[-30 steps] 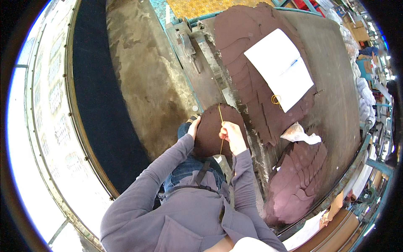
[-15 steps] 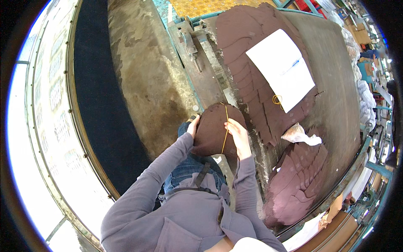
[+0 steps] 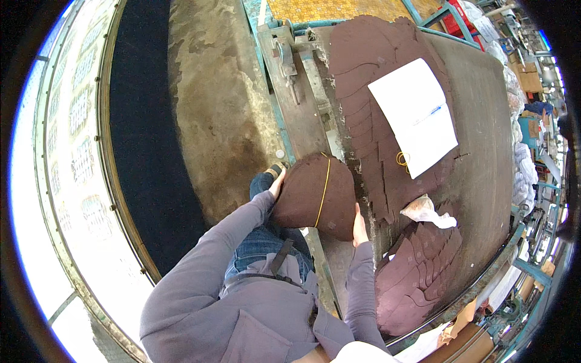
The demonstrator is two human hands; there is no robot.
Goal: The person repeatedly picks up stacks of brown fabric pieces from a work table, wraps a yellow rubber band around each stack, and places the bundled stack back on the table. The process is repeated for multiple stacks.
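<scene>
Between my hands is a stack of brown cut pieces [image 3: 296, 193], rounded in outline, with a yellow rubber band [image 3: 325, 190] stretched across it. My left hand [image 3: 278, 183] grips its left edge, and my right hand [image 3: 360, 225] holds the right edge with the fingers pointing away from me. The stack's underside is hidden. To the right, a large spread of overlapping brown pieces [image 3: 357, 78] lies on the table, with a white sheet of paper [image 3: 411, 109] and a blue pen [image 3: 436, 110] on top. Another yellow rubber band [image 3: 400, 158] rests by the paper's edge.
A second fanned pile of brown pieces [image 3: 417, 272] lies nearer me on the right, beside a plastic bag [image 3: 426, 212]. The worn grey table [image 3: 484, 133] extends to the right. A metal clamp-like fitting [image 3: 284, 57] sits on the table's left end. Stained floor [image 3: 218, 78] lies to the left.
My right hand has left the rubber band and moved to the stack's right edge. The band now lies across the stack, whose right side has swung slightly toward me.
</scene>
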